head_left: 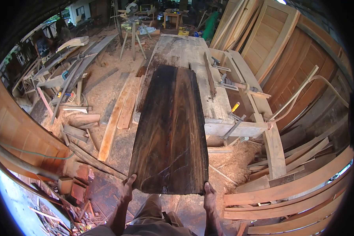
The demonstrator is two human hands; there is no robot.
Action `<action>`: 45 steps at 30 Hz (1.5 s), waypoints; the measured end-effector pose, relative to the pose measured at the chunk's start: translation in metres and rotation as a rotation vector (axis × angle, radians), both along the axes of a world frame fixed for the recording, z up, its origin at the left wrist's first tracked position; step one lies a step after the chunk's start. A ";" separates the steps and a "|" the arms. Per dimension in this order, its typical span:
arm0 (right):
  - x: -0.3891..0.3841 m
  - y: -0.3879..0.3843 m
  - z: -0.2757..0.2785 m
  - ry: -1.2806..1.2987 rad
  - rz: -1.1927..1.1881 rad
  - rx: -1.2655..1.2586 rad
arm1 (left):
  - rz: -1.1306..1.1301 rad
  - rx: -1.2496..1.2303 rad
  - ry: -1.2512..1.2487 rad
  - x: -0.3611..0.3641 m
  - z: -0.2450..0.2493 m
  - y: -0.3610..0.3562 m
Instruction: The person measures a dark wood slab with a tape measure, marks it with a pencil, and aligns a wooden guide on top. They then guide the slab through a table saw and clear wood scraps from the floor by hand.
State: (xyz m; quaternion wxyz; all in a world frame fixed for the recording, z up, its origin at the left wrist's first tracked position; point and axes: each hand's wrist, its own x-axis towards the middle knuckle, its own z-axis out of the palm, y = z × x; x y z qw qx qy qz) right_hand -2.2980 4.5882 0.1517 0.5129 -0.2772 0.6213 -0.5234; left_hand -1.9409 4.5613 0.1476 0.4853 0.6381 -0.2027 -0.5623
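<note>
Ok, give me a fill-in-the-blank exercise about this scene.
The left hand and right hand grip the long, dark brown slab made of ____.
The grey metal clamp at the near edge of the pale wooden workbench has a ____ handle.
The bunched green material appears to the ____ of the slab.
Missing words: wood; yellow; right.

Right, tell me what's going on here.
The left hand and right hand grip a dark board near its two close corners. Its far part is over the pale bench; whether it rests there is hard to tell. A yellow-handled clamp sits at the bench's right side, and sawdust lies around.
</note>
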 end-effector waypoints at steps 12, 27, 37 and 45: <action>-0.003 -0.028 -0.012 0.008 -0.005 0.005 | -0.061 -0.079 -0.052 0.000 0.008 -0.028; 0.006 -0.050 -0.003 0.061 -0.036 0.003 | -0.029 0.014 0.014 -0.004 0.021 -0.051; 0.000 -0.050 -0.006 0.150 -0.070 0.070 | -0.050 0.037 0.116 0.003 0.007 -0.049; -0.015 -0.049 -0.010 0.100 -0.114 0.074 | -0.073 0.043 0.075 -0.011 0.009 -0.047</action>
